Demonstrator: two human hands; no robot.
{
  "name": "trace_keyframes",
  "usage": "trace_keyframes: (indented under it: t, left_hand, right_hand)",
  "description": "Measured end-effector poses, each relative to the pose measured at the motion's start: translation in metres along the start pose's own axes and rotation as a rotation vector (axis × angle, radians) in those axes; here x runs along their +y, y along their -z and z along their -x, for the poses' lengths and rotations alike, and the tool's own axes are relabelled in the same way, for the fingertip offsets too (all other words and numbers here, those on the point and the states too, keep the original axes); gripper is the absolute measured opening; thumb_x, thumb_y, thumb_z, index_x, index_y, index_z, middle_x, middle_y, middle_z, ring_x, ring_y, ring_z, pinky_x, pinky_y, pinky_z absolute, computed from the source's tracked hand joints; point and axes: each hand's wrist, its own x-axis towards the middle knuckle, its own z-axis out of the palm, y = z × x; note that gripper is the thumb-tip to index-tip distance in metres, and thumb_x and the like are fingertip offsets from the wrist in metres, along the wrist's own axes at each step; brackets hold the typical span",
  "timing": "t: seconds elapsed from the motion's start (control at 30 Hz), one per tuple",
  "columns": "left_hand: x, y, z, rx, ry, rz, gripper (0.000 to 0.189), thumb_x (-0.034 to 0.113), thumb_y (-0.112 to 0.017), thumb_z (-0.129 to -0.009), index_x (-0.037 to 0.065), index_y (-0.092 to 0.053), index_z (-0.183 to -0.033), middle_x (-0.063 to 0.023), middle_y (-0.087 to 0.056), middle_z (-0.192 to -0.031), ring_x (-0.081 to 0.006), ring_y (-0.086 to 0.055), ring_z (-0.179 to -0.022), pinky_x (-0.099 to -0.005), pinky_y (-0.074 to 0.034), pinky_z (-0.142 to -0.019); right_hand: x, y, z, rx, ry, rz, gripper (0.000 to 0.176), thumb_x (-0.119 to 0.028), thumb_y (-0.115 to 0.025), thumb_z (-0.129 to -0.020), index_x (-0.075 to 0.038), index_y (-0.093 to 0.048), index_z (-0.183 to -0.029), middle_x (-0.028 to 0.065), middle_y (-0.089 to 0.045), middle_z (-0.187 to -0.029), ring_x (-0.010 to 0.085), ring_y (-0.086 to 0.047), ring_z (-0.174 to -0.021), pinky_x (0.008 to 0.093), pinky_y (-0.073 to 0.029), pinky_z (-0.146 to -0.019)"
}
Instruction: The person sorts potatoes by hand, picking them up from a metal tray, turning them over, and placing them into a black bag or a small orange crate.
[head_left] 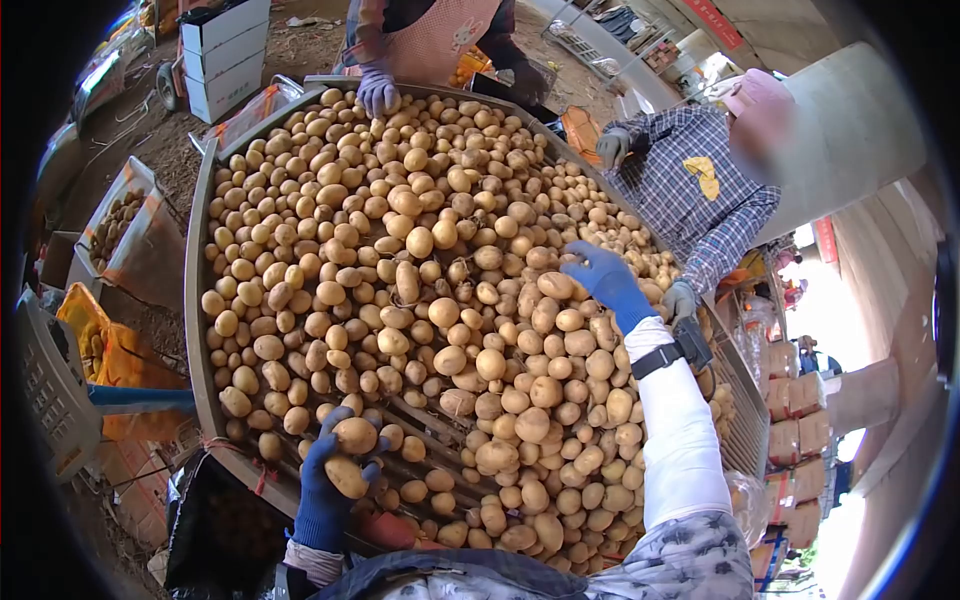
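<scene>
Left hand [318, 495] curls closed around two potatoes [355, 435]; right hand [603, 280] rests half-open on the pile [420, 240]

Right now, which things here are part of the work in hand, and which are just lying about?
In hand:
left hand, gripping potatoes
right hand, open over the potato heap
metal table holding the heap

Lying about:
white boxes
orange sack
grey crate
</scene>
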Motion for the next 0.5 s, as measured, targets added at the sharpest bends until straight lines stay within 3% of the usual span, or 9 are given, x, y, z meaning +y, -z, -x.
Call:
trace_keyframes:
  t: [0.1, 0.17, 0.23, 0.3, 0.33, 0.43, 0.47, 0.5]
  left_hand:
    - [0.001, 0.024, -0.007, -0.109, 0.075, -0.001, 0.043, 0.041, -0.052, -0.099, 0.017, -0.050, -0.135, -0.0163, -0.060, -0.128, -0.0330, -0.068, -0.098, -0.0352, -0.054, -0.061]
    - [0.001, 0.027, -0.007, -0.147, 0.085, 0.035, 0.043, 0.043, -0.050, -0.101, 0.017, -0.051, -0.134, -0.0155, -0.061, -0.126, -0.0326, -0.068, -0.095, -0.0350, -0.053, -0.059]
    - [0.004, 0.018, -0.005, -0.183, 0.099, 0.072, 0.043, 0.046, -0.047, -0.102, 0.017, -0.051, -0.134, -0.0148, -0.062, -0.124, -0.0321, -0.069, -0.093, -0.0348, -0.052, -0.057]
    - [0.002, 0.002, -0.003, 0.073, 0.031, -0.060, 0.043, 0.044, -0.048, -0.102, 0.016, -0.051, -0.134, -0.0151, -0.061, -0.126, -0.0318, -0.068, -0.096, -0.0335, -0.052, -0.056]
    - [0.001, 0.000, -0.003, 0.073, 0.028, -0.059, 0.043, 0.044, -0.048, -0.102, 0.016, -0.051, -0.134, -0.0151, -0.061, -0.126, -0.0318, -0.068, -0.096, -0.0335, -0.052, -0.056]
    - [0.000, 0.000, 0.002, 0.022, 0.013, -0.039, 0.042, 0.040, -0.050, -0.101, 0.014, -0.051, -0.133, -0.0151, -0.061, -0.128, -0.0314, -0.067, -0.103, -0.0329, -0.052, -0.059]
    - [0.001, -0.001, 0.002, -0.005, 0.000, -0.080, 0.041, 0.038, -0.051, -0.099, 0.014, -0.051, -0.132, -0.0150, -0.060, -0.130, -0.0313, -0.065, -0.106, -0.0331, -0.052, -0.061]
    - [0.001, -0.002, 0.002, -0.032, -0.012, -0.119, 0.040, 0.036, -0.053, -0.098, 0.014, -0.051, -0.132, -0.0150, -0.060, -0.131, -0.0311, -0.064, -0.110, -0.0333, -0.052, -0.063]
  right_hand:
    - [-0.023, -0.020, 0.013, -0.122, -0.075, 0.145, 0.054, -0.042, -0.067, -0.089, -0.014, -0.058, -0.135, 0.0124, -0.069, -0.121, 0.0346, -0.057, -0.123, 0.0485, -0.047, -0.101]
    - [-0.029, -0.032, 0.009, -0.198, 0.036, 0.509, 0.054, -0.044, -0.066, -0.090, -0.015, -0.059, -0.135, 0.0113, -0.068, -0.122, 0.0347, -0.051, -0.130, 0.0494, -0.045, -0.104]
    - [-0.033, -0.035, 0.009, -0.158, 0.113, 0.378, 0.054, -0.046, -0.064, -0.093, -0.012, -0.059, -0.135, 0.0121, -0.067, -0.122, 0.0322, -0.056, -0.123, 0.0455, -0.048, -0.102]
    - [-0.050, -0.031, 0.012, -0.175, 0.065, -0.409, 0.052, -0.042, -0.065, -0.095, -0.007, -0.059, -0.133, 0.0119, -0.067, -0.119, 0.0265, -0.061, -0.115, 0.0390, -0.051, -0.096]
    - [-0.064, -0.035, 0.018, -0.153, 0.150, -0.580, 0.053, -0.036, -0.071, -0.093, -0.004, -0.058, -0.133, 0.0112, -0.065, -0.119, 0.0211, -0.062, -0.108, 0.0334, -0.052, -0.093]
    - [-0.105, -0.037, 0.044, -0.254, 0.198, -0.717, 0.051, -0.027, -0.074, -0.092, -0.005, -0.056, -0.135, 0.0074, -0.061, -0.129, 0.0180, -0.061, -0.114, 0.0333, -0.050, -0.099]
    - [-0.115, -0.038, 0.050, -0.211, 0.241, -0.667, 0.060, -0.029, -0.081, -0.083, -0.005, -0.058, -0.133, 0.0110, -0.060, -0.127, 0.0217, -0.061, -0.112, 0.0350, -0.051, -0.098]
    - [-0.122, -0.040, 0.056, -0.219, 0.246, -0.671, 0.060, -0.029, -0.081, -0.083, -0.005, -0.058, -0.133, 0.0110, -0.060, -0.127, 0.0217, -0.061, -0.112, 0.0350, -0.051, -0.098]
